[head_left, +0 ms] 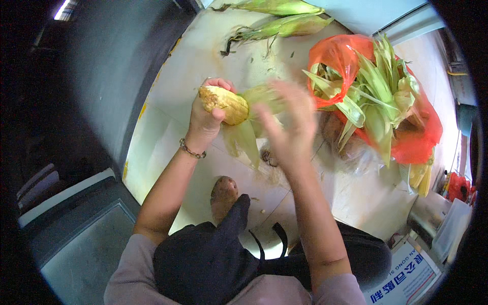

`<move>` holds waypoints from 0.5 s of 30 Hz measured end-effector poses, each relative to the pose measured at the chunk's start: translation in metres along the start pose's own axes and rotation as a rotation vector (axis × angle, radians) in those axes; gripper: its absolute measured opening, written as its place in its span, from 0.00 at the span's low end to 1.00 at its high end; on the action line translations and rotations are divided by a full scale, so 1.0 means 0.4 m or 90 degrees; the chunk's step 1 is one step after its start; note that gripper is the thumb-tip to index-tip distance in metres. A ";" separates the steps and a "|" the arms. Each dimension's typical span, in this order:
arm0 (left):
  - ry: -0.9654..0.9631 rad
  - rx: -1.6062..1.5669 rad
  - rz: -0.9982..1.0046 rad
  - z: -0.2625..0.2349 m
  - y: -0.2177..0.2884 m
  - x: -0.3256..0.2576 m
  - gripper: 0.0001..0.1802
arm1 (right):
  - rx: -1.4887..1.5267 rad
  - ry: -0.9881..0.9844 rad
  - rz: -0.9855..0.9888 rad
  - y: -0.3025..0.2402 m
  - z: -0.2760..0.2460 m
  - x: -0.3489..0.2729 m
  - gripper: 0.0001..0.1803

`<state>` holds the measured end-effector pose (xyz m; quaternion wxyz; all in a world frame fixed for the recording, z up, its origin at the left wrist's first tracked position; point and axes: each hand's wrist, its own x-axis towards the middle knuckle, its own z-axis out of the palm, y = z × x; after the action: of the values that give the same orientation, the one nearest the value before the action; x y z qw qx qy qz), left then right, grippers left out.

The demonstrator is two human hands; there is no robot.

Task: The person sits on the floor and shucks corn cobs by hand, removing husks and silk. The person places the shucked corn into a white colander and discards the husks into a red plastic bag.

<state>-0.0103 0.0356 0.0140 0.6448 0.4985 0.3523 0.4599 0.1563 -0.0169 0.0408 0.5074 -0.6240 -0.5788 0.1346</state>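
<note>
My left hand [201, 122] is wrapped round an ear of corn [227, 105], its yellow kernels bare and its brownish tip pointing left. Pale green husk leaves [241, 143] hang folded back from the other end of the ear. Just right of those leaves is my right hand [294, 127], smeared by motion, with a gap showing between thumb and fingers. I see nothing held in it. A bracelet circles my left wrist.
Two unpeeled ears of corn [284, 27] lie at the far side. At right, a red plastic bag [424, 129] bulges with husks [378, 86]; a clear bag [360, 160] and peeled corn [420, 178] are beside it. A metal pot [426, 216] and printed box [404, 274] stand lower right.
</note>
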 end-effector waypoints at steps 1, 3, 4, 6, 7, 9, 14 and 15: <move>-0.012 0.004 -0.005 0.002 -0.001 0.005 0.47 | 0.040 -0.074 -0.014 -0.040 0.009 -0.001 0.26; -0.018 -0.001 0.012 0.031 -0.008 0.014 0.50 | 0.112 -0.086 0.041 -0.042 0.034 -0.006 0.22; -0.028 0.003 0.022 0.033 -0.013 0.014 0.50 | 0.157 -0.094 0.070 -0.038 0.046 -0.012 0.20; -0.057 0.016 0.042 0.034 -0.015 0.017 0.50 | 0.193 -0.036 0.073 -0.032 0.057 -0.020 0.18; -0.074 0.025 0.050 0.037 -0.009 0.018 0.49 | 0.212 -0.010 0.077 -0.030 0.061 -0.024 0.17; -0.087 0.037 0.052 0.040 -0.010 0.017 0.45 | 0.199 0.031 0.051 -0.023 0.059 -0.025 0.15; -0.055 0.038 -0.020 0.049 0.005 0.027 0.36 | 0.282 0.048 0.233 -0.014 0.063 -0.027 0.05; -0.049 0.029 -0.024 0.046 0.003 0.030 0.35 | 0.339 0.059 0.331 -0.005 0.053 -0.037 0.05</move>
<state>0.0102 0.0410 0.0200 0.6552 0.5236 0.3468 0.4199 0.1349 -0.0197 0.0266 0.6264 -0.6019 -0.3219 0.3763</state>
